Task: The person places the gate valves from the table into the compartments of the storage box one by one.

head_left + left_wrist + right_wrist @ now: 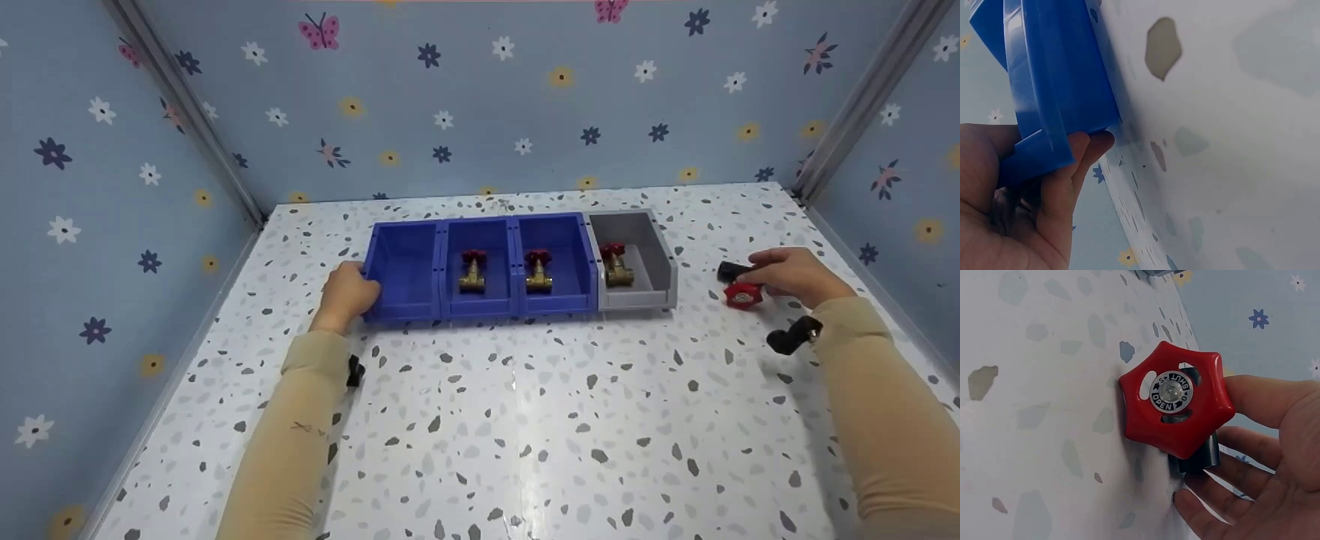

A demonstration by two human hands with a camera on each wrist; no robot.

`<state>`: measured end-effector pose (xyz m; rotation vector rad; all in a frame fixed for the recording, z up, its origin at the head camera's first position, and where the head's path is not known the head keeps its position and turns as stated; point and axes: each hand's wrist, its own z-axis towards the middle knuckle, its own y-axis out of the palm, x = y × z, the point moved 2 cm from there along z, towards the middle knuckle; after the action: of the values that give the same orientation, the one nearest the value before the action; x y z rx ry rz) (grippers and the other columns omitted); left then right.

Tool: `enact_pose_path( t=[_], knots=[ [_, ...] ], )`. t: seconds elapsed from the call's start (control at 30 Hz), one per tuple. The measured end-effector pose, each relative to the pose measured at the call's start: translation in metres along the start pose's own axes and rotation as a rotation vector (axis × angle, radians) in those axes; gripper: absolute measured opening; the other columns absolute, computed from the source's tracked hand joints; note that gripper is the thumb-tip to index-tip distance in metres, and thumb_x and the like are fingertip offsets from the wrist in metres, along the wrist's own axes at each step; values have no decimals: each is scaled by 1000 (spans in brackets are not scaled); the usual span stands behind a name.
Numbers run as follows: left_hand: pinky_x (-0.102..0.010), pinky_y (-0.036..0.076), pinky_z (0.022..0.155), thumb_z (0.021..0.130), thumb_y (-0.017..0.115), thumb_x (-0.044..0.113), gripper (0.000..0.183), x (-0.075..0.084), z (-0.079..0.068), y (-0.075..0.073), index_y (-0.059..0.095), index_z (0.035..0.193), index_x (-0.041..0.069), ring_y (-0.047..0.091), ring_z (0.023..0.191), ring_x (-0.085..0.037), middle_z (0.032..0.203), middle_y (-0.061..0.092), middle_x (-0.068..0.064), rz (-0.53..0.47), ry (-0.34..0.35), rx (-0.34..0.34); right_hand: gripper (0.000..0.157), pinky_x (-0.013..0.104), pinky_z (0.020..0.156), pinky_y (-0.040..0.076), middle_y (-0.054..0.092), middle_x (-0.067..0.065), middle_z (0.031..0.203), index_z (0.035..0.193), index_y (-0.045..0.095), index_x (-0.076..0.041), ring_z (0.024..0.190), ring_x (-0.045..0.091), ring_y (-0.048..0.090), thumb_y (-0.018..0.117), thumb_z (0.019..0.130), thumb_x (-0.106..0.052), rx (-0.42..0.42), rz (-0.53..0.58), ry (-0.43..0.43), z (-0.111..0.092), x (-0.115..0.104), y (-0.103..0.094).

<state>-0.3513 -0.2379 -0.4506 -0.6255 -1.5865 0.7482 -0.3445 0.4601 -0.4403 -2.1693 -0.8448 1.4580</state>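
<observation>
In the head view, my left hand (348, 294) grips the left side of the leftmost blue bin (403, 309). Its thumb and fingers pinch the bin's blue wall (1072, 73) in the left wrist view. On the far right, my right hand (799, 276) holds a valve with a red handwheel (742, 295) and a dark body, just at the table. The wheel (1202, 422) faces the right wrist camera and reads OPEN and SHUT. My thumb lies at the wheel's rim, while the fingers reach round the dark body (1201, 458), partly hidden.
Two more blue bins (480, 306) and a grey bin (637, 300) continue the row. Each of these three holds a brass valve with a red handwheel, such as the brass valve (538, 279). Flowered walls (480, 97) enclose the speckled table (517, 420) at back and sides.
</observation>
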Motion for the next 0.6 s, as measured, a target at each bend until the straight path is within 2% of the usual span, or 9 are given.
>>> enact_pose_path(
  t=[0.07,0.17,0.37,0.5,0.6],
  knots=[
    [-57,56,106,93,49,7,52,0,0,0,63,138,-14,67,111,-39,133,71,-32,3,5,2,86,57,125,42,35,35,168,167,28,7,124,24,59,71,105,-35,-6,-16,4,0,-1,-1],
    [-57,56,106,93,49,7,52,0,0,0,63,138,-15,67,110,-38,133,71,-32,1,7,4,85,56,123,44,39,36,165,166,31,7,110,9,61,72,105,-35,-14,-36,1,0,-2,-2],
    [-55,57,101,92,50,7,50,-1,-2,-1,66,135,-14,65,103,-35,128,72,-32,-2,8,9,80,60,124,43,40,40,162,163,33,10,123,23,61,70,105,-30,-51,-82,-13,0,-3,-2],
    [-55,57,101,92,50,8,50,0,-3,-1,66,133,-14,65,102,-35,127,72,-32,6,11,13,75,44,110,55,46,39,155,160,38,10,116,21,61,70,105,-29,-73,-130,-13,0,-3,-2],
    [-56,57,103,91,50,8,50,1,-2,-1,66,133,-14,65,104,-36,127,72,-32,7,10,15,71,34,97,58,53,35,146,157,42,13,112,24,61,69,105,-28,-80,-151,-5,0,-4,-3]
  ],
)
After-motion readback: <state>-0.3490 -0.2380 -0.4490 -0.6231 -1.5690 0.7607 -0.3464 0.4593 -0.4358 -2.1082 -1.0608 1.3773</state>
